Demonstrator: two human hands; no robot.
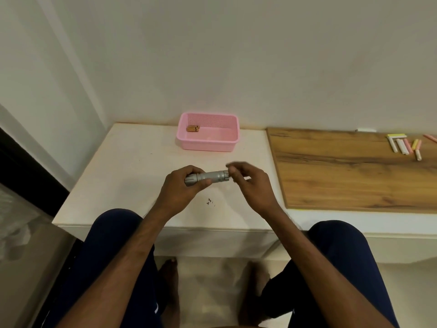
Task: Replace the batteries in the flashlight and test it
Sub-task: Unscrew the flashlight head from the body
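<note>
Head view, single entry.

**State.** The silver metal flashlight (212, 176) is held roughly level in the air above the white tabletop (118, 166), on the near side of the pink perforated plastic basket (208, 144). The left hand (182, 185) is wrapped round the ribbed head end, fingers curled firmly on it. The right hand (250, 183) is at the tail end, fingertips (233, 172) bunched against the end cap. That patch is smeared by motion, so I cannot tell whether they pinch the cap or only touch it. A small cluster of copper-coloured batteries (193, 128) lies in the basket's far left corner.

**Step, as I judge it.** Work on the tail cap.

**Risks I would watch from here:**
- If the cap lets go suddenly, loose fingertips could drop it. It is small and round, and may roll off the near edge to the floor by the feet.
- With the cap off and the tail tipped down, the cells inside could slide out and fall the same way.
- Spent cells put into the basket beside the others would be hard to tell apart, so a dead one might go back in.
- Turning the cap on at a tilt could cross the threads. A reversed cell would fail the test.
</note>
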